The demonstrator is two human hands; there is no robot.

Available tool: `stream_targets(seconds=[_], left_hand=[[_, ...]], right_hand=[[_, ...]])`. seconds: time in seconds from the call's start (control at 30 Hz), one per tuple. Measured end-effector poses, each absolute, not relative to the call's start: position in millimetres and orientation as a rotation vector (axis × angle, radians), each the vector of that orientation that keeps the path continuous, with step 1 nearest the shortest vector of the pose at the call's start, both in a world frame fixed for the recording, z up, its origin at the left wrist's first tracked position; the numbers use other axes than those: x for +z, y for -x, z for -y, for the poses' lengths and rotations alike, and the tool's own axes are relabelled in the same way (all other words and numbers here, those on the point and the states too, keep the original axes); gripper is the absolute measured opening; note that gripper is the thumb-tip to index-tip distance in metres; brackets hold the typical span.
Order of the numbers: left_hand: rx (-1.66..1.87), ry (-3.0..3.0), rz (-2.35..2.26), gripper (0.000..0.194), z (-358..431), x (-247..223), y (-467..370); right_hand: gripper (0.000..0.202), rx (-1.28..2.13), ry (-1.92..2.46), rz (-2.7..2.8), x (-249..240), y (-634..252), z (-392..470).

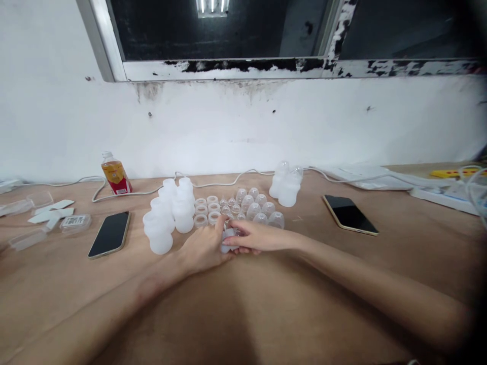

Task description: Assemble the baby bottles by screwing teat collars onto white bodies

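Observation:
My left hand (203,247) and my right hand (256,237) meet at the middle of the table, both closed around a small milky-white baby bottle (227,242). Fingers hide much of the bottle and whatever is on its neck. Just beyond the hands stand white collar rings (200,220), clear teats (231,202) and clear domed caps (276,220), set in rows. Several open milky-white bottle bodies (184,215) stand grouped left of the rings. Two bottles with clear domed caps on, one of them a capped bottle (288,190), are at the back right.
A dark phone (110,234) lies at left, another phone (350,214) at right. A drink bottle (116,174) stands near the wall, along which a white cable (243,175) runs. Clear plastic cases (75,223) lie far left; a power strip (449,201) is far right.

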State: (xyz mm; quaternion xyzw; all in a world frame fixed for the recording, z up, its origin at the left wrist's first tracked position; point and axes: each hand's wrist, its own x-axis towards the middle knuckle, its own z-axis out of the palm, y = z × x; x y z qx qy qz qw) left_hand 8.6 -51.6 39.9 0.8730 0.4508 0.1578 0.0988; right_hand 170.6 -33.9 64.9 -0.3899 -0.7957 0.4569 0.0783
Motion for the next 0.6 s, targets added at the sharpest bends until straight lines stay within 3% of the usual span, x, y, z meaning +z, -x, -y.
stream_targets(seconds=[0.23,0.4,0.6], left_hand=[[0.494,-2.574,-1.318,0.072,49,40,-10],[0.596,-2.456,-1.147,0.087,43,44,-1],[0.585,-2.372,-1.114,0.093,38,42,3]], right_hand=[[0.037,0.908,1.174,2.471,57,-176,46],[0.031,0.449,0.840,2.606,66,-181,53],[0.017,0.612,0.544,2.523,96,-191,75]])
